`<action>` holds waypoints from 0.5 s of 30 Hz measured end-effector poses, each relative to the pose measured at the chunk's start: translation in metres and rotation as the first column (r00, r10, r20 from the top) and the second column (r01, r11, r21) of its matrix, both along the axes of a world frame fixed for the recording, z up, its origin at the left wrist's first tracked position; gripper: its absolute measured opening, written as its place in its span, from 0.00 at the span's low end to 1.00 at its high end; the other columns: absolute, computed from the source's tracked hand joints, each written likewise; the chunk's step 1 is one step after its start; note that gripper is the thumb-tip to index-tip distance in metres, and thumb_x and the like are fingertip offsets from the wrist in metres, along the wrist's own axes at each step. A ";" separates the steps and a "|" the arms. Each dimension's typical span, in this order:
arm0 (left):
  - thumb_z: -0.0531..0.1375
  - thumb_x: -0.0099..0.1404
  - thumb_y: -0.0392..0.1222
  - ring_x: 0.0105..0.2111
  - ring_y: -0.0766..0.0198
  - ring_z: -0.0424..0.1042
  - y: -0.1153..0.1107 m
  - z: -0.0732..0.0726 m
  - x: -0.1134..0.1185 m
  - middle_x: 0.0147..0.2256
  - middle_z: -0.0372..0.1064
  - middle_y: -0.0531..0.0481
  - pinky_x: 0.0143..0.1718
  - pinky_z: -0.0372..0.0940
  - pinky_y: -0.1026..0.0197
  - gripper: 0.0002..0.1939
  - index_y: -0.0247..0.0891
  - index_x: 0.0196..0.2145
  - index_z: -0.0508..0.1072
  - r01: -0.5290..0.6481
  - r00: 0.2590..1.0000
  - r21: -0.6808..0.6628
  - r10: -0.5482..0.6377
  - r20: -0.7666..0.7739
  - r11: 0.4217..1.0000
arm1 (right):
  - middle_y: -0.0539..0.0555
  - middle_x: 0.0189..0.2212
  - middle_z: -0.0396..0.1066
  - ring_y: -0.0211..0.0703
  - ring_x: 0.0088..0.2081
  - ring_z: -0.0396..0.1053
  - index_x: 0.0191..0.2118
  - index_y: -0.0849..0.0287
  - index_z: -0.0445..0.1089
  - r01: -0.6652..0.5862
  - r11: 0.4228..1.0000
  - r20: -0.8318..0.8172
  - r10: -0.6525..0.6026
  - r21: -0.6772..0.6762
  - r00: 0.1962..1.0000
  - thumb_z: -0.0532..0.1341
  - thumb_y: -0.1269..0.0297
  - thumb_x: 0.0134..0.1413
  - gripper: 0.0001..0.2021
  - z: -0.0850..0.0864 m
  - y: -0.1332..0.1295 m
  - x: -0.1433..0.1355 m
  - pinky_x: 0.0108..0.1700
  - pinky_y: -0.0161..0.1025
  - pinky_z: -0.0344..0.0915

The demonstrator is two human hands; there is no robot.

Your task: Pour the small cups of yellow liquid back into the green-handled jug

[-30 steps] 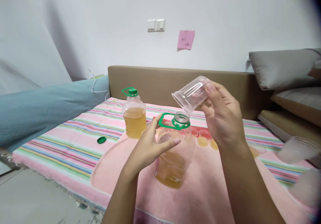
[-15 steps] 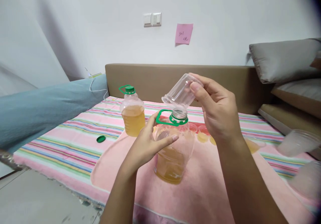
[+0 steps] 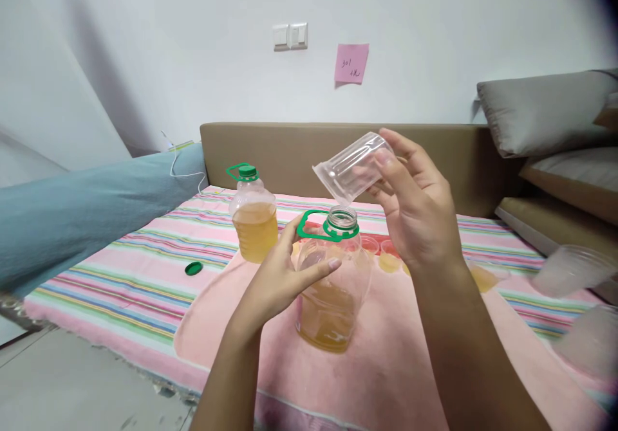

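Observation:
My left hand (image 3: 284,273) is wrapped round the upper body of a clear plastic jug (image 3: 326,312), thumb in front. Amber liquid fills its lower part, and its mouth is uncapped, with a green ring handle (image 3: 311,225) about the neck. Just above that mouth, my right hand (image 3: 420,193) grips a clear plastic cup (image 3: 355,167) by its base. The cup is tilted, rim down to the left, and looks empty. Behind and to the left stands a second jug (image 3: 255,231) of amber liquid with its green cap on. A loose green cap (image 3: 194,268) lies on the striped cloth.
Several small cups of yellowish liquid (image 3: 389,260) stand in a row behind the open jug, partly hidden. At the right are frosted tubs (image 3: 572,270) and stacked cushions (image 3: 545,116). A pink mat (image 3: 391,366) lies over the striped cloth (image 3: 120,267).
My right hand has raised the cup slightly off the jug's mouth and turned it nearer to level. My left hand keeps its hold on the jug.

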State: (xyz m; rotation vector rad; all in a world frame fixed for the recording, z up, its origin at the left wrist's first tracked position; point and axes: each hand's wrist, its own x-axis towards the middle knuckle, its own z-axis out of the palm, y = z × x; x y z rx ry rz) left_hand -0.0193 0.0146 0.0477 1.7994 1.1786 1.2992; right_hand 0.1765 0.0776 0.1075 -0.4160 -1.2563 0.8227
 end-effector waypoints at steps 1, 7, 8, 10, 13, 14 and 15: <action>0.74 0.67 0.55 0.69 0.45 0.65 0.000 0.000 -0.001 0.66 0.69 0.43 0.73 0.57 0.43 0.37 0.46 0.68 0.69 -0.004 1.000 0.002 0.004 -0.005 1.000 | 0.48 0.47 0.80 0.50 0.53 0.80 0.53 0.42 0.78 -0.020 0.999 -0.039 0.019 -0.039 0.999 0.77 0.49 0.55 0.21 -0.001 0.001 0.001 0.56 0.49 0.78; 0.73 0.67 0.60 0.69 0.43 0.65 -0.001 -0.003 -0.001 0.67 0.69 0.42 0.70 0.61 0.41 0.41 0.47 0.70 0.65 -0.037 0.998 0.001 0.037 -0.058 0.999 | 0.48 0.40 0.76 0.47 0.49 0.80 0.48 0.46 0.75 -0.210 0.943 -0.297 0.129 -0.257 0.946 0.80 0.49 0.47 0.25 -0.010 0.018 0.012 0.54 0.44 0.79; 0.72 0.67 0.61 0.68 0.42 0.66 -0.001 -0.003 -0.001 0.67 0.69 0.41 0.70 0.61 0.40 0.42 0.46 0.71 0.63 -0.041 0.997 0.002 0.041 -0.065 0.999 | 0.48 0.40 0.76 0.47 0.49 0.80 0.47 0.47 0.75 -0.240 0.929 -0.319 0.146 -0.280 0.936 0.80 0.50 0.46 0.24 -0.013 0.022 0.014 0.54 0.43 0.80; 0.72 0.67 0.63 0.69 0.39 0.65 0.001 -0.004 -0.003 0.68 0.66 0.38 0.71 0.60 0.38 0.45 0.45 0.72 0.61 -0.040 0.997 -0.004 0.039 -0.068 0.999 | 0.50 0.41 0.76 0.47 0.50 0.80 0.45 0.49 0.74 -0.285 0.904 -0.361 0.162 -0.319 0.918 0.81 0.51 0.45 0.24 -0.016 0.030 0.019 0.54 0.41 0.80; 0.72 0.65 0.65 0.74 0.35 0.58 0.005 0.000 -0.011 0.72 0.60 0.37 0.75 0.54 0.34 0.47 0.45 0.72 0.60 -0.073 0.996 0.003 0.073 -0.058 0.997 | 0.50 0.42 0.77 0.46 0.53 0.80 0.43 0.50 0.73 -0.316 0.885 -0.415 0.160 -0.341 0.896 0.81 0.53 0.44 0.23 -0.020 0.033 0.029 0.56 0.40 0.81; 0.72 0.64 0.66 0.75 0.34 0.55 0.005 0.002 -0.016 0.73 0.59 0.37 0.76 0.51 0.33 0.48 0.46 0.72 0.61 -0.104 0.993 0.028 0.106 -0.055 0.994 | 0.50 0.42 0.77 0.46 0.54 0.80 0.42 0.50 0.73 -0.315 0.886 -0.418 0.157 -0.341 0.895 0.81 0.53 0.44 0.23 -0.021 0.032 0.033 0.58 0.40 0.80; 0.71 0.64 0.67 0.75 0.33 0.53 0.004 0.004 -0.020 0.73 0.59 0.37 0.76 0.51 0.32 0.48 0.46 0.72 0.60 -0.140 0.989 0.065 0.143 -0.042 0.988 | 0.50 0.41 0.77 0.47 0.55 0.79 0.41 0.50 0.72 -0.308 0.888 -0.414 0.152 -0.341 0.897 0.81 0.52 0.43 0.23 -0.021 0.029 0.039 0.59 0.41 0.79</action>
